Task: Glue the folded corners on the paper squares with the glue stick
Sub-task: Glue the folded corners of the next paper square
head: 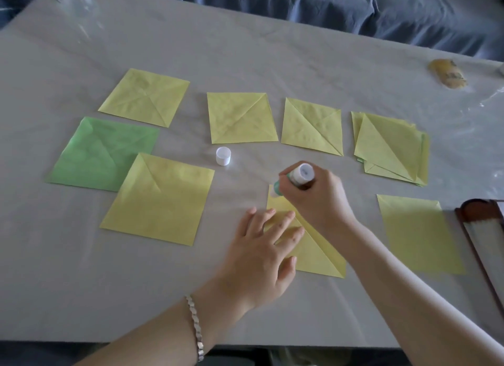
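A yellow paper square (316, 252) with a folded corner lies near the table's front edge. My left hand (266, 252) rests flat on its left part, fingers straight. My right hand (317, 198) grips a white and green glue stick (293, 177), whose tip touches the square's far corner. The stick's white cap (223, 156) stands apart on the table to the left. Several more yellow squares lie around: one at the left front (158, 202), three in a far row (144, 97) (241, 118) (312, 125), one at the right (420, 233). A green square (95, 153) lies far left.
A stack of folded yellow squares (392, 147) sits at the back right. A dark wooden holder (482, 229) lies at the right edge, a brownish lump (448, 73) at the far right, and a clear glass object (79, 0) at the far left. Grey cloth (245, 52) covers the table.
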{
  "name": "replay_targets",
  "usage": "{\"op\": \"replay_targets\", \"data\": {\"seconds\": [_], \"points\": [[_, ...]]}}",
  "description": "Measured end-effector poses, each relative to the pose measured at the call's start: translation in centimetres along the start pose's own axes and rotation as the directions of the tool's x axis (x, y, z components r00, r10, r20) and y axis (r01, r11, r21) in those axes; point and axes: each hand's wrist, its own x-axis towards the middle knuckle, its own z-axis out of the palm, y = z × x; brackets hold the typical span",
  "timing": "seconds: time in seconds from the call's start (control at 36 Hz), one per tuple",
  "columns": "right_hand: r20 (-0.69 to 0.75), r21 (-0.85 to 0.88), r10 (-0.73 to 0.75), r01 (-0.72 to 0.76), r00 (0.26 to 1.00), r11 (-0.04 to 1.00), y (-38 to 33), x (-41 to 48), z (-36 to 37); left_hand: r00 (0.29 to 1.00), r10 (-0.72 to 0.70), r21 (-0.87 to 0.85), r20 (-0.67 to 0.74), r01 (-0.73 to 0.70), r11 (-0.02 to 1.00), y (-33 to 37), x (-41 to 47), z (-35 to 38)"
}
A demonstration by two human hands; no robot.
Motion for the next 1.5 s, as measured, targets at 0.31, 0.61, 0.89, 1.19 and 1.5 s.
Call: {"op": "replay_targets", "data": {"seconds": [0.31, 0.61, 0.89, 1.19, 1.5], "points": [[-0.002, -0.116, 0.043, -0.043, 0.999, 0.992, 1.4, 0.0, -0.8, 1.000, -0.005, -0.023, 0.027, 0.005, 1.000, 0.0, 0.1, -0.3], [-0.085, -0.095, 0.128, -0.136, 0.988, 0.986, 4.1, -1.5, -4.1, 1.000, -0.001, -0.006, 0.018, 0.002, 1.000, 0.0, 0.1, -0.1], [-0.142, -0.076, 0.206, -0.218, 0.968, 0.973, 5.7, -2.0, -6.0, 1.000, 0.009, 0.031, 0.023, -0.010, 0.999, 0.0, 0.1, 0.0], [-0.101, -0.060, 0.207, -0.213, 0.973, 0.975, 5.4, -3.6, -6.0, 0.997, 0.071, 0.106, 0.026, -0.073, 0.992, 0.2, 0.5, 0.0], [-0.018, -0.102, 0.155, -0.156, 0.988, 0.982, 5.1, -6.2, -6.2, 0.997, 0.042, 0.048, 0.058, -0.044, 0.998, 0.2, 0.5, 0.3]]}}
